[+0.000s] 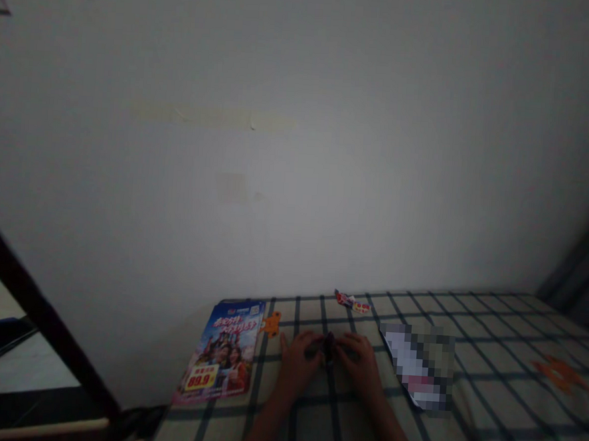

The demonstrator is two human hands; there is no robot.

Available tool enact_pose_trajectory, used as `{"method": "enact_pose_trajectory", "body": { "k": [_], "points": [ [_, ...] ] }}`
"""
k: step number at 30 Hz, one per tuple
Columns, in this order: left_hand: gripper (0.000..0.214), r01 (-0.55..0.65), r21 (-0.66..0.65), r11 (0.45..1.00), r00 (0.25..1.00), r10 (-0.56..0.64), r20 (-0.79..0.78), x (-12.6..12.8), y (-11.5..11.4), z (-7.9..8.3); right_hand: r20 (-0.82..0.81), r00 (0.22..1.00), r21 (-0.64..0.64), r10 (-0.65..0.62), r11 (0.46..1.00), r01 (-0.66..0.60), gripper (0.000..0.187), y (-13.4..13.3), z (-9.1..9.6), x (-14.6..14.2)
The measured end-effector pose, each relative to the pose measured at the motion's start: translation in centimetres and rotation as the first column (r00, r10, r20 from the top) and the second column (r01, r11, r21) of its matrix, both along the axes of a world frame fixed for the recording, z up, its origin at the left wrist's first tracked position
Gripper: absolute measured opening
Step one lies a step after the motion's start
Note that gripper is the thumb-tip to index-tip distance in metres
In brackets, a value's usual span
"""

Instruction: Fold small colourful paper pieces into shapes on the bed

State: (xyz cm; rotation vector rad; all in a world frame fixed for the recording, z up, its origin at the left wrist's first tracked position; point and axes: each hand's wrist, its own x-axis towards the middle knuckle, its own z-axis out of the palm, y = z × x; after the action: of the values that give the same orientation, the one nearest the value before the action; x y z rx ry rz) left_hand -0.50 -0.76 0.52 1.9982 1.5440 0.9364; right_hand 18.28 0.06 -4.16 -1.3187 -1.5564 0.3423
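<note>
The small piece (pixel 329 344) looks dark and narrow, its details dim. The left hand (pixel 297 357) and right hand (pixel 364 361) pinch it between nearly closed fingers (pixel 351 340).

Saw smooth printed paper in the leaflet (pixel 229 346) left of the fingers (pixel 357 342), matt cloth in the sheet (pixel 309 428) beneath, matt finish on the wall (pixel 356 184) beyond.

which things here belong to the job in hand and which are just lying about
In hand:
- small dark piece, at the fingertips of both the left hand and right hand; too dim to identify

Untouched, so seemingly just lying about:
- colourful flyer, on the left
- crumpled printed scrap, near the wall
- pixelated sheet, on the right
</note>
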Motion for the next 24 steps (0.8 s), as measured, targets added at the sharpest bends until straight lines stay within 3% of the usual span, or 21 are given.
{"method": "enact_pose_trajectory", "body": {
  "k": [6,24],
  "points": [
    [0.038,0.0,0.021,1.0,0.999,0.001,-0.042,-0.5,0.4,-0.3,-0.004,0.999,0.049,0.052,0.997,-0.052,0.021,0.2,0.0,0.2],
    [0.028,0.032,-0.02,0.999,0.994,-0.033,-0.1,-1.9,0.9,0.0,0.065,0.995,-0.024,0.08,0.997,-0.079,0.019,0.2,0.2,0.3]
  ]
}}
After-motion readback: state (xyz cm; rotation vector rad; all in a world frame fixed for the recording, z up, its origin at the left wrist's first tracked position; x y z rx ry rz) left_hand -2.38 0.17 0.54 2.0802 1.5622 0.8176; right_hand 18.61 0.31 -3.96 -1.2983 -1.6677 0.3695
